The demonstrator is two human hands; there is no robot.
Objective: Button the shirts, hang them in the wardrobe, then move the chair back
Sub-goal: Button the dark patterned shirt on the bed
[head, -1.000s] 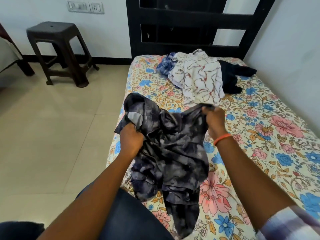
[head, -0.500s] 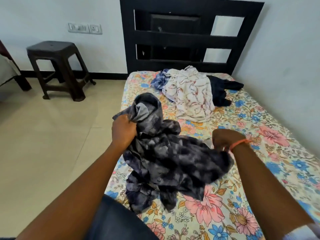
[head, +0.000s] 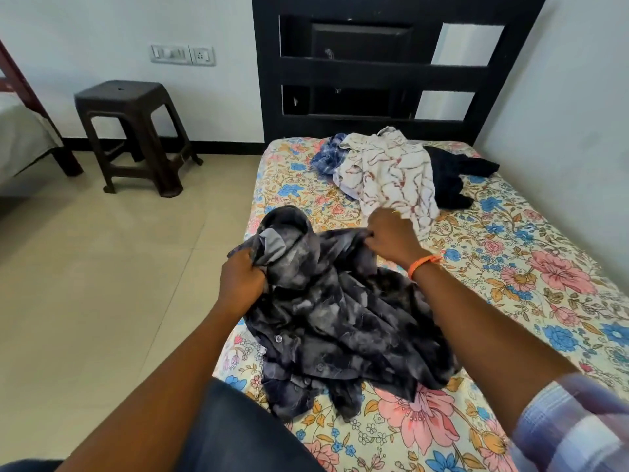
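The bed (head: 510, 260), covered in a floral sheet, serves as the landmark. Beyond its left side a dark stool (head: 136, 131) stands on the tiled floor. At the bed's head end lies a heap of shirts: white patterned shirt (head: 391, 175), blue shirt (head: 326, 158), black garment (head: 452, 182). Near the foot end, on the left edge, the dark mottled shirt (head: 340, 318) lies crumpled, its long axis running from the collar, farthest from the person, toward the hem nearest them. Left hand (head: 240, 284) clamps the collar region at the shirt's left; right hand (head: 391, 238) pinches its far edge. Most of the cloth lies below and between both grips; buttons show on the near-left placket, closer to the left hand.
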